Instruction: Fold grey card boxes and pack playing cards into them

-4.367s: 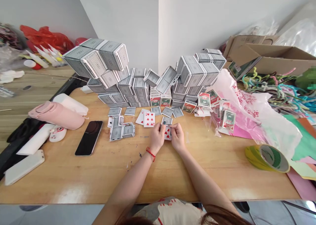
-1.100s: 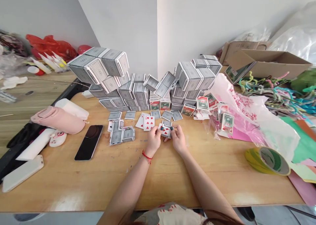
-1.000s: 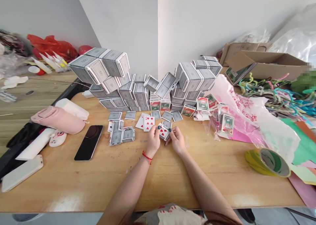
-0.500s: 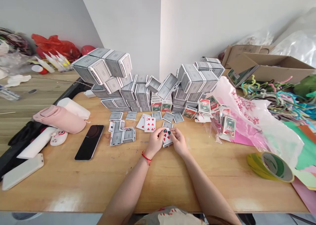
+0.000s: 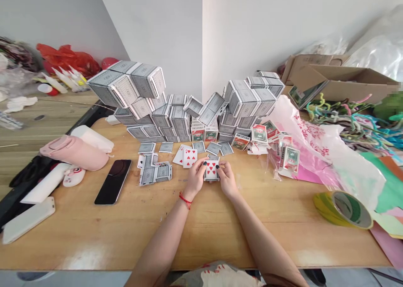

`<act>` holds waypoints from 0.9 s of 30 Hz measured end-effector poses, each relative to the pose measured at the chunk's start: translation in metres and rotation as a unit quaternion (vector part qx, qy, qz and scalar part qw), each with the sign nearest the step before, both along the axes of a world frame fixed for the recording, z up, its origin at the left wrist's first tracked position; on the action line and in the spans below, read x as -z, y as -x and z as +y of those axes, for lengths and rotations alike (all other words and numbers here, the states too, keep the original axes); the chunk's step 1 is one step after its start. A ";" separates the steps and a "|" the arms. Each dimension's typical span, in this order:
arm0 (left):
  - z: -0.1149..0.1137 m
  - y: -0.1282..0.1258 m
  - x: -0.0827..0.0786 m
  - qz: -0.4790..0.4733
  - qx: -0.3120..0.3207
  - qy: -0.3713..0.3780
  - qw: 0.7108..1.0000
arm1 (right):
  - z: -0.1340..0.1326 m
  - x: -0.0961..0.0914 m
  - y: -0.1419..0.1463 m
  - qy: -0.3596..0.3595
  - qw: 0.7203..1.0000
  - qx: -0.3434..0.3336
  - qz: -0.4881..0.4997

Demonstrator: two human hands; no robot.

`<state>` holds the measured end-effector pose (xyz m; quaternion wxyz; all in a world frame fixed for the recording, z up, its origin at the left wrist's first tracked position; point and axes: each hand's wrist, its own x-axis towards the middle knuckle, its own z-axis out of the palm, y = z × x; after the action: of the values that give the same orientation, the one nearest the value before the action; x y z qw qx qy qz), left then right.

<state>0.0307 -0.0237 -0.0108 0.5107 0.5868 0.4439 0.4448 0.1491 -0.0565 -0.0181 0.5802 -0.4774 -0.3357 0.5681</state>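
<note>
Between both hands, near the table's middle, is a playing card (image 5: pixel 211 168) with red hearts facing up. A patterned grey edge shows along its near side. My left hand (image 5: pixel 195 178) pinches the card's left edge, thumb on top. On the right edge my right hand (image 5: pixel 227 180) grips it likewise; the undersides of the fingers are hidden. Just beyond lies a grey-backed card (image 5: pixel 213 157), partly covered. Left of my left hand are a face-up hearts card (image 5: pixel 190 158) and a cluster of folded cards (image 5: pixel 155 172).
Stacked blocks of folded cards rise at the left (image 5: pixel 126 85) and right (image 5: pixel 248 100). A phone (image 5: pixel 112 182), a pink bottle (image 5: pixel 74 152), card boxes (image 5: pixel 290 159), a plastic bag (image 5: pixel 302 131) and a tape roll (image 5: pixel 343 210) surround the work area.
The card in my hands has turned from slanted to nearly square with me, and more of its hearts show. The whole view has shifted slightly.
</note>
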 end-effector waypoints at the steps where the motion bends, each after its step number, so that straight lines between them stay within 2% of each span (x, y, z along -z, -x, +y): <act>1: 0.000 -0.001 0.001 -0.002 -0.003 0.003 1.000 | 0.000 0.000 0.000 0.000 1.000 0.005 0.001; 6: -0.002 -0.005 0.007 0.023 -0.040 -0.013 0.999 | -0.001 0.000 0.001 0.007 1.000 0.003 0.017; 12: -0.007 -0.005 0.010 -0.039 -0.042 0.036 0.998 | -0.003 -0.003 0.007 0.032 0.996 -0.026 0.079; 16: -0.009 -0.005 0.008 -0.072 -0.049 0.055 0.995 | -0.003 -0.005 0.011 0.030 0.997 -0.017 0.073; 22: -0.010 -0.010 0.005 -0.132 -0.027 0.095 0.986 | -0.003 -0.004 0.014 0.014 0.999 0.007 0.051; 27: -0.012 -0.014 0.004 -0.147 -0.053 0.102 0.982 | -0.002 -0.002 0.014 0.011 0.999 0.023 0.040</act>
<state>0.0450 -0.0359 -0.0150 0.6033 0.4353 0.4372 0.5053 0.1348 -0.0589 -0.0162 0.6012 -0.4681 -0.2945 0.5769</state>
